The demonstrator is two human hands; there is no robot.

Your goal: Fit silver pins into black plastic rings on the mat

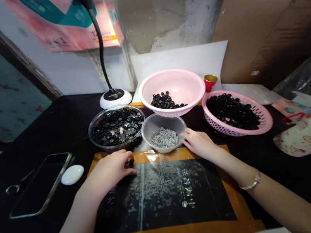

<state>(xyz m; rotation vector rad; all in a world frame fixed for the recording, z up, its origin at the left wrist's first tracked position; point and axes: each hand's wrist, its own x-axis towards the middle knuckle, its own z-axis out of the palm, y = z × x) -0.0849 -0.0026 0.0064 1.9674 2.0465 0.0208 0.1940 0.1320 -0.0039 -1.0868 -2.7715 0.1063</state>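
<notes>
My left hand (117, 166) is over the upper left of the taped black mat, its fingers curled. A small dark piece seems to show between thumb and fingers; I cannot make out what it is. Just beyond lies a clear round dish (91, 138) full of flat black discs with holes. My right hand (198, 142) is at the right side of a clear plastic bowl (178, 124), its fingertips closed on the wall. Inside the bowl are many small silver screws (163, 138). A loose pile of similar screws (164, 177) lies on the mat (213, 206) between my forearms.
Behind stands a pink basket (188, 80) with black knobs; another pink basket (265, 117) is at right. A red cup (210, 82), desk lamp (115, 98), phone (43, 186), white oval object (72, 174), scissors-like tool (13, 189) and patterned jar (306, 136) surround the mat.
</notes>
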